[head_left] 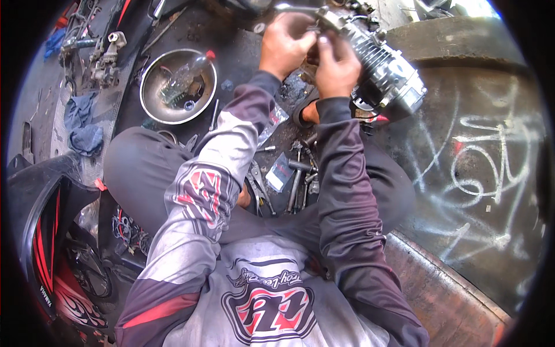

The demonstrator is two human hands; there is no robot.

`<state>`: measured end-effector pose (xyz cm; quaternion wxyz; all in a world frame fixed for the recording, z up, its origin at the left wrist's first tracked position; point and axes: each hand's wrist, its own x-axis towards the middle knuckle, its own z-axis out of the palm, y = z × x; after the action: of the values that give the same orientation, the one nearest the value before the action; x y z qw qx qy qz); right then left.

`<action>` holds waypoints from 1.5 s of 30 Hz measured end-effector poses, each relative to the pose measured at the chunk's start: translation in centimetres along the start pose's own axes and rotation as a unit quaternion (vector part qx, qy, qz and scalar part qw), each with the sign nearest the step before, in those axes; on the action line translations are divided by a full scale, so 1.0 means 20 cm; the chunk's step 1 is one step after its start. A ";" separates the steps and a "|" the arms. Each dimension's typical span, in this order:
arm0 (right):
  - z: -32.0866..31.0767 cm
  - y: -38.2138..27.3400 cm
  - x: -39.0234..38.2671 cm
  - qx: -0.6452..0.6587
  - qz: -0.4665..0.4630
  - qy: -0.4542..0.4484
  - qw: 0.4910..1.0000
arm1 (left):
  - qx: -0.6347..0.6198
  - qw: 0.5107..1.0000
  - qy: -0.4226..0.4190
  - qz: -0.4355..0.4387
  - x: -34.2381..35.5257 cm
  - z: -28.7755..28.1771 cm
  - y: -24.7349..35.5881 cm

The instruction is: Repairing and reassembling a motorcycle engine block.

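Sitting with knees spread on the dark floor [237,49], a person [272,306] in a grey and dark jersey reaches both arms toward its far edge. Along the right edge of the floor spreads a dark surface [491,220] scrawled with white lines, and at the near right corner lies a rusty metal slab [433,283]. A black and red motorcycle fairing [43,243] fills the near left corner.

The finned engine [387,69] lies toward the far edge, right of centre, beyond the right knee. Left of it, near the left knee, a round metal bowl [145,95] holds clear plastic. A blue rag [84,124] lies near the left edge.

Both hands are close together at the engine's far left end, fingers bent and narrow: the left hand [284,46] is just beside the right hand [337,65]. Blur and overlap mean one cannot tell whether either grips a part.

Between the legs lie a hammer [300,166], pliers [258,182], and a small packet [280,172]; a bundle of wires [130,231] sits by the left thigh.
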<state>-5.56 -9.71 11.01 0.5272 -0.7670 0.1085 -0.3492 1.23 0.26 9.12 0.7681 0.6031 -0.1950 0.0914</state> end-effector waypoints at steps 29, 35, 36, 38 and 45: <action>0.00 -0.01 -0.19 0.267 0.222 -0.034 0.937 | 0.049 0.990 -0.042 0.125 0.02 -0.06 0.09; 0.01 0.05 -0.18 0.095 0.029 0.088 0.991 | 0.125 0.981 -0.047 0.139 0.03 -0.06 0.10; 0.00 0.06 -0.17 0.097 0.029 0.086 0.991 | 0.127 0.981 -0.046 0.140 0.03 -0.07 0.11; -0.03 0.06 -0.14 -0.100 -0.113 0.082 0.985 | 0.162 0.971 -0.061 0.165 0.03 -0.07 0.12; 0.00 0.05 -0.11 0.050 -0.013 0.107 0.993 | 0.164 0.963 -0.105 0.186 0.06 -0.03 0.10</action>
<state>-6.90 -9.05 9.17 0.5456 -0.6996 0.1368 -0.4408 1.68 1.33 11.31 0.6033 0.6803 -0.3652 0.1998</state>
